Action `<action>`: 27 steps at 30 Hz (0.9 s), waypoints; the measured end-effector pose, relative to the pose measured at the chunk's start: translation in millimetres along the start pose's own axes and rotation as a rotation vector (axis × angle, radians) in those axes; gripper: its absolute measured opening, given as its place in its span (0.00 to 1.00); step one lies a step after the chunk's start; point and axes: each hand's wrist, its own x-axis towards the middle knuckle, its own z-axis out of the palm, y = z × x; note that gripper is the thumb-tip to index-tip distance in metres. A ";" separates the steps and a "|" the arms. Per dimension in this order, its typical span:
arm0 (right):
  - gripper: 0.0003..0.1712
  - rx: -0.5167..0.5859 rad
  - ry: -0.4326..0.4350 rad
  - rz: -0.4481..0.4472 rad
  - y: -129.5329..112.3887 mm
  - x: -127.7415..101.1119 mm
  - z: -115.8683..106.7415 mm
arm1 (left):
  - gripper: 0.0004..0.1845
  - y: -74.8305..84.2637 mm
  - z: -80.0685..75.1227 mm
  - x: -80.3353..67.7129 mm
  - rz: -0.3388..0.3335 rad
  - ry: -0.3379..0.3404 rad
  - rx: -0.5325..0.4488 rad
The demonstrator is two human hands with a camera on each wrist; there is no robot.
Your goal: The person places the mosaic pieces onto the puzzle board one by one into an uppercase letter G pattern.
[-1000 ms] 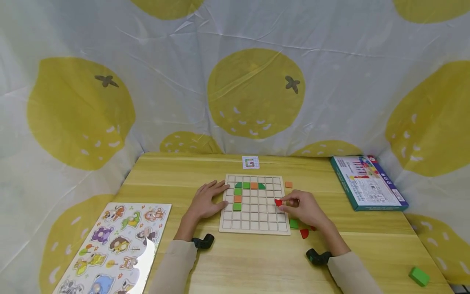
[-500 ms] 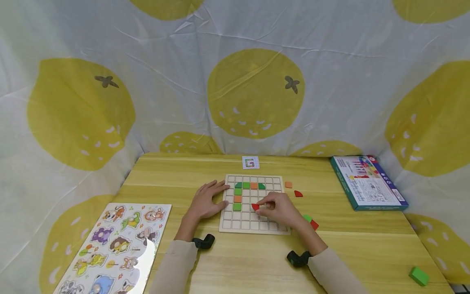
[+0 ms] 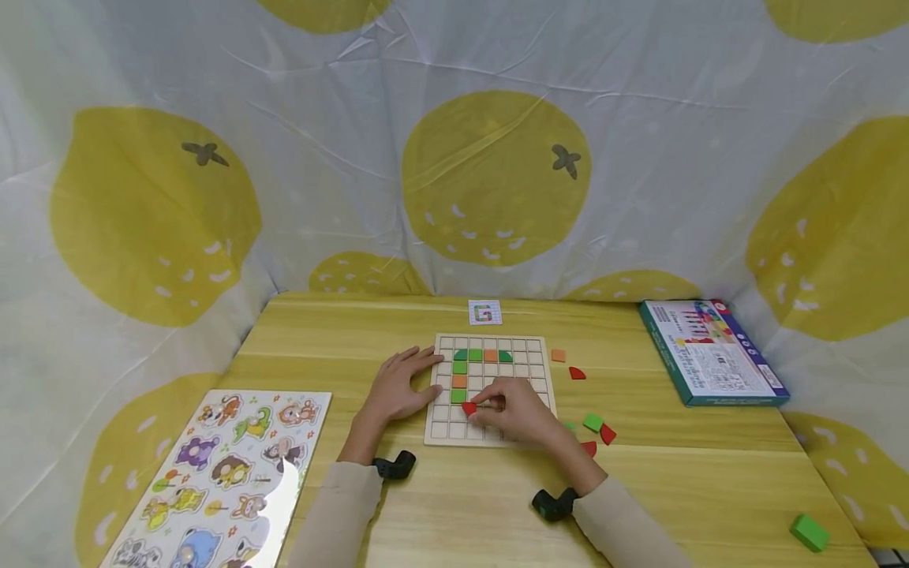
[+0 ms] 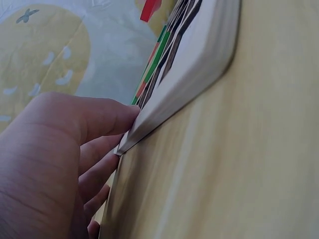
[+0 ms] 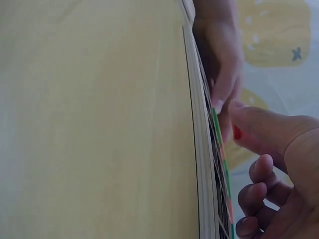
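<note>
Head view: the right hand pinches a red piece over the grid board on the worktop, under the part-laid green-and-orange column; loose pieces remain. Left wrist view: the left hand, fingers relaxed, steadies the board's edge. Right wrist view: red shows at the fingertips.

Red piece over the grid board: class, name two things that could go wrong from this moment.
1. The right hand pinches the small red piece by its edge just below the green square; it could slip or land askew across the grid lines.
2. The left hand only rests flat against the grid board at its left edge, so a push from the right hand's fingers might shift the board or nudge the pieces already set.
</note>
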 end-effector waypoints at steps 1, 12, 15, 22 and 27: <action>0.11 0.000 -0.004 0.000 -1.0 0.8 1.7 | 0.31 0.1 0.1 0.0 0.000 0.000 0.004; 0.13 -0.036 -0.002 0.029 -2.2 8.5 19.2 | 0.31 -0.2 0.3 0.4 0.017 0.006 0.017; 0.13 -0.052 0.009 0.030 -2.7 9.3 21.1 | 0.31 -1.5 0.7 0.7 0.017 0.006 0.017; 0.13 -0.066 0.008 0.041 -4.0 9.0 20.8 | 0.31 -2.4 1.0 1.0 0.012 0.001 0.005; 0.13 -0.061 0.003 0.052 -4.1 8.8 21.0 | 0.31 -1.9 1.2 0.6 0.007 -0.005 0.000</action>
